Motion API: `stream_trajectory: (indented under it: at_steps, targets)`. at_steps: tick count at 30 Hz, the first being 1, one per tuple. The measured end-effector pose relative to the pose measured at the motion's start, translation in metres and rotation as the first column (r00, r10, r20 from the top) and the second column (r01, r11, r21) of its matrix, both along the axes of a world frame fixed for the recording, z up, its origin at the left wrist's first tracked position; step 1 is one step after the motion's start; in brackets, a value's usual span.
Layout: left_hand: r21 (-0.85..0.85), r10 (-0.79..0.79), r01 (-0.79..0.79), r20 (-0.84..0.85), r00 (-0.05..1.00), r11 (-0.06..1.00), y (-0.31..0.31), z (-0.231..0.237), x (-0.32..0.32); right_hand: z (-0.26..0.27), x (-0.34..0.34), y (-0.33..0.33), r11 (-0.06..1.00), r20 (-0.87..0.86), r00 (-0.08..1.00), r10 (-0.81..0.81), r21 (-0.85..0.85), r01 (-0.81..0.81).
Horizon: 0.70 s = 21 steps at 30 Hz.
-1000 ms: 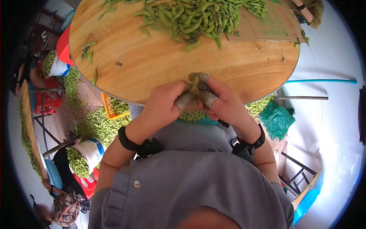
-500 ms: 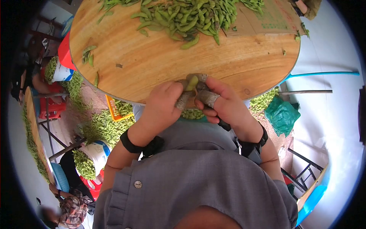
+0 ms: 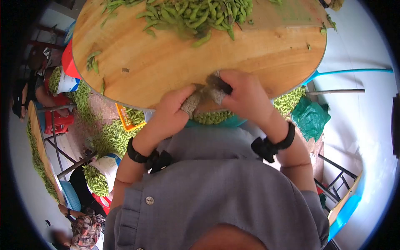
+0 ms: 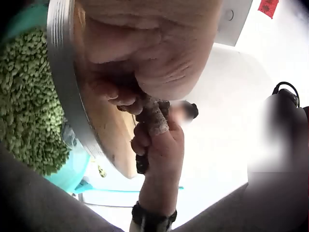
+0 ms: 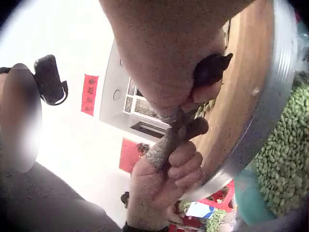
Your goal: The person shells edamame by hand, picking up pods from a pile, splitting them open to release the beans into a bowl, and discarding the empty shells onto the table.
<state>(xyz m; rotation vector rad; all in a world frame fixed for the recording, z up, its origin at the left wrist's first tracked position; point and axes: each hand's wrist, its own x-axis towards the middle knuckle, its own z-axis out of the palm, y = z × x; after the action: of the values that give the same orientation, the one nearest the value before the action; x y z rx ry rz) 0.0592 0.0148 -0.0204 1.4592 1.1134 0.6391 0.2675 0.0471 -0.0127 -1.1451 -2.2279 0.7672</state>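
Close together over the near table edge, both hands wear grey speckled finger covers with dark, stained tips. My left hand has its thumb and forefinger brought together in a pinch, its other fingers curled, as the right wrist view shows. The green soybean pod held there a moment ago is mostly hidden by blurred fingers. My right hand sits beside it, fingers bent, its covered thumb and forefinger near the left fingertips; I cannot tell whether it grips the pod. Below, a teal bowl holds many shelled green beans.
A heap of soybean pods lies across the far side of the round wooden table. More pods cover the floor at left, near an orange crate and a white bucket. A green plastic bag lies at right.
The pod that showed between both hands' fingertips is now obscured. My right hand has lifted and turned, with its fingertips blurred, and a little more of the bowl shows below.
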Motion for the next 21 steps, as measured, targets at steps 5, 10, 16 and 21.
stream_trajectory:
  at_steps: [5, 10, 16, 21]
  targets:
    - [0.129, -0.050, 0.046, 0.030, 0.998, 0.991, -0.002, 0.002, -0.003, 0.005, -0.012, 0.000, 0.998, 0.076, 0.995, 0.063, 0.011, -0.064]
    - [-0.326, -0.019, 0.097, 0.234, 0.972, 0.940, -0.005, -0.010, -0.009, -0.003, -0.009, -0.011, 0.999, 0.159, 0.986, 0.039, 0.023, -0.044]
    - [-0.203, 0.041, -0.007, 0.161, 0.986, 0.979, -0.005, -0.006, 0.002, 0.010, -0.003, -0.016, 0.996, -0.095, 0.991, -0.091, -0.031, 0.089]
    - [0.019, -0.070, 0.071, -0.061, 0.996, 0.997, -0.004, 0.005, 0.004, 0.004, -0.004, -0.017, 0.981, -0.040, 0.994, -0.102, -0.172, 0.094]
